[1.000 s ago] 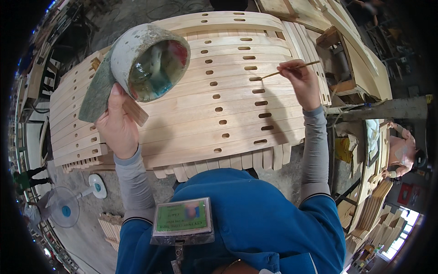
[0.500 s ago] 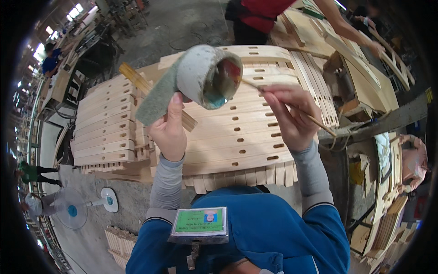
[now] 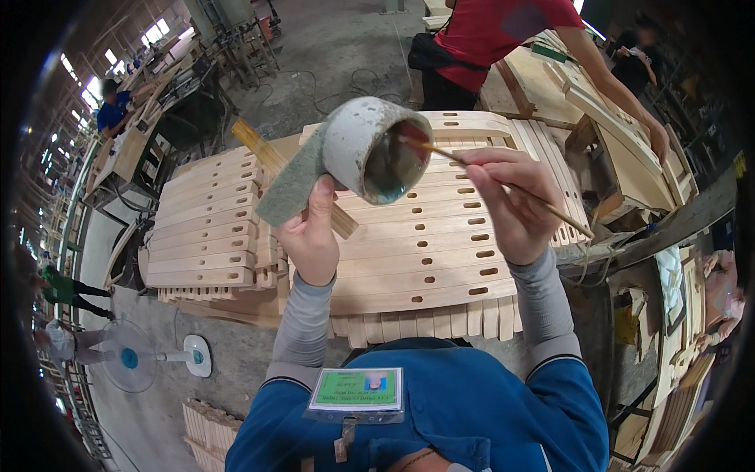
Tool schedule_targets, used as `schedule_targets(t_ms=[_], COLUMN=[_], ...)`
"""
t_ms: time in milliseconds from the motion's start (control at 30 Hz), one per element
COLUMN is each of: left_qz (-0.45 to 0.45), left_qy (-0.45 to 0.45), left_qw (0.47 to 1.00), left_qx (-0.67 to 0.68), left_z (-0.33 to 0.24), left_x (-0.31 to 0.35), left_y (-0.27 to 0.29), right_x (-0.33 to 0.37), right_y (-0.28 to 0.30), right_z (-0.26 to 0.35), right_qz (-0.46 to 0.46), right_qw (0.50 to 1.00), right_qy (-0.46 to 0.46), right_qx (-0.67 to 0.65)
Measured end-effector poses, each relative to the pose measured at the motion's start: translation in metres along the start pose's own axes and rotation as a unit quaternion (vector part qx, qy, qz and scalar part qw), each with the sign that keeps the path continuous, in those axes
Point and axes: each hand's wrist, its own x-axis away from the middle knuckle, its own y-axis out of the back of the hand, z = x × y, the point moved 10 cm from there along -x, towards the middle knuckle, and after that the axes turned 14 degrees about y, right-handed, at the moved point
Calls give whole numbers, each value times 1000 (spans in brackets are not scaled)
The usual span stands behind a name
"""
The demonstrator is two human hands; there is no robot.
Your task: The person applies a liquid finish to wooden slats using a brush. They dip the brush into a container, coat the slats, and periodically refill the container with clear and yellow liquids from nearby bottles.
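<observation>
My left hand (image 3: 313, 236) is closed round a grey-green flat pad (image 3: 292, 182) and a stained white cup (image 3: 346, 141), its thumb upright in front. The cup lies tilted, its mouth toward the right, and shiny liquid with bluish and reddish patches shows inside. My right hand (image 3: 519, 197) pinches a thin wooden stick (image 3: 543, 206); its far tip reaches into the cup's mouth. Whether that tip carries bristles I cannot tell. Below both hands lie pale wooden slats (image 3: 385, 267) with oval slots, side by side.
More slotted slats (image 3: 200, 228) are stacked at the left, with a yellowish wood strip (image 3: 255, 145) behind. A co-worker in a red shirt (image 3: 503, 31) reaches over wooden parts at the far right. A white fan (image 3: 130, 355) stands on the floor at lower left.
The view has shifted, so the scene sits lower and further right. The stick's tip now goes deeper into the cup. Both hands keep their hold.
</observation>
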Motion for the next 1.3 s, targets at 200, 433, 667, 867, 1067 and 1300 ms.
schedule_targets(t_ms=[200, 433, 667, 867, 1067, 1300], left_qz=[2, 8, -36, -13, 8, 19], left_qy=[-33, -42, -55, -32, -27, -24], left_qw=[999, 999, 997, 998, 995, 997], left_qx=[8, 16, 38, 50, 95, 74], left_z=[-8, -15, -7, 1, -2, 15], left_x=[-4, -6, -5, -10, -13, -14], left_y=[3, 4, 4, 7, 4, -3], right_x=[5, -13, 30, 30, 41, 61], right_y=[8, 5, -25, -4, -4, -19], right_z=[-7, 25, 19, 20, 4, -16], right_qz=[-81, 19, 40, -27, -91, -137], right_qw=[994, 989, 997, 996, 977, 969], right_qy=[-39, 142, 65, 27, -31, -62], right_qx=[-65, 35, 5, -84, -189, -195])
